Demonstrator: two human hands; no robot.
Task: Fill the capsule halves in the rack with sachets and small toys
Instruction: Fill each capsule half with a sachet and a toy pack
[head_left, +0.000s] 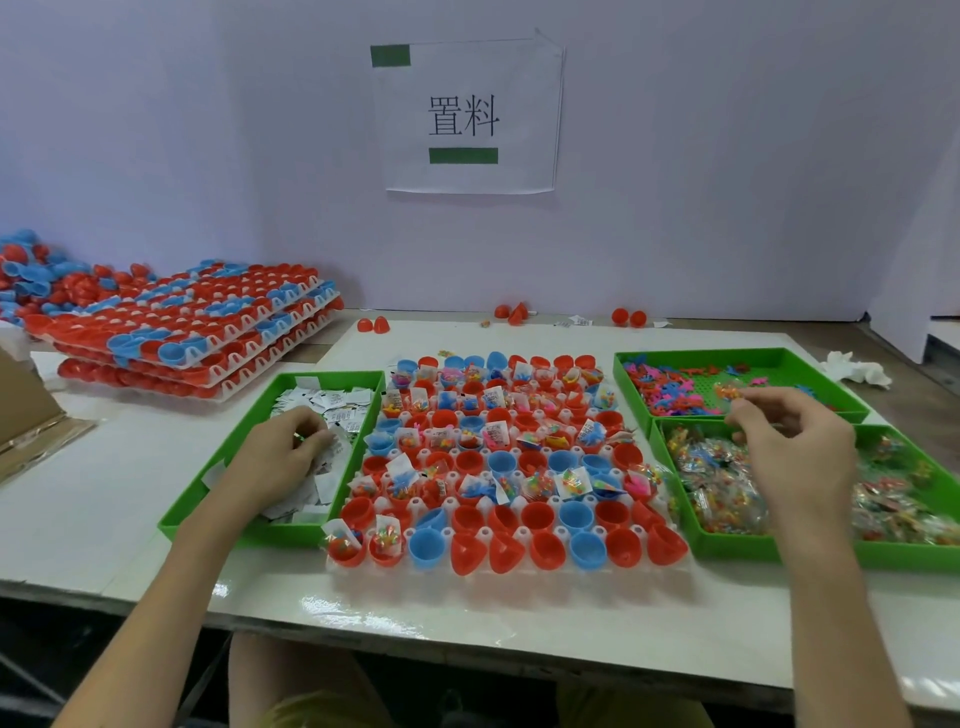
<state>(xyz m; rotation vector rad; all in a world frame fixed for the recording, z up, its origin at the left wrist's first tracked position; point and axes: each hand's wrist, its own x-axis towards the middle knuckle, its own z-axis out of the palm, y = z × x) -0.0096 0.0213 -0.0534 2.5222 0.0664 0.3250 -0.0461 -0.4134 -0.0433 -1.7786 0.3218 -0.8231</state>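
Both hands out at the supply trays, neither over the rack (524, 570). Left hand (283, 452) knuckles-up in the green sachet tray (291, 535), fingers curled down into the pile of white sachets (337, 402) and closed on a few, by the look. Right hand (789, 441) above the near green tray (727, 545) of clear-bagged toys (717, 483), fingers bent, thumb close to forefinger; cannot tell whether holding anything. Behind it, a second green tray (701, 357) of loose pink and blue plastic toys (670, 395).

Rack in the middle of the bench (467, 613), between the trays and just beside both, with red and blue capsule halves (587, 548) mouth-up in rows. Far rows mostly loaded with a sachet and a toy; one middle row and the nearest two mostly bare, apart from two filled cups at the near left corner.

Reads as the pick-up step, somewhat past halfway through the rack. Calls next for bringing both hands inward to the bare near cups, dropping one sachet and one toy into each, and peeling single sachets off the clump without doubling up.

At the back left, a stack of further racks (171, 338) of unfilled halves.
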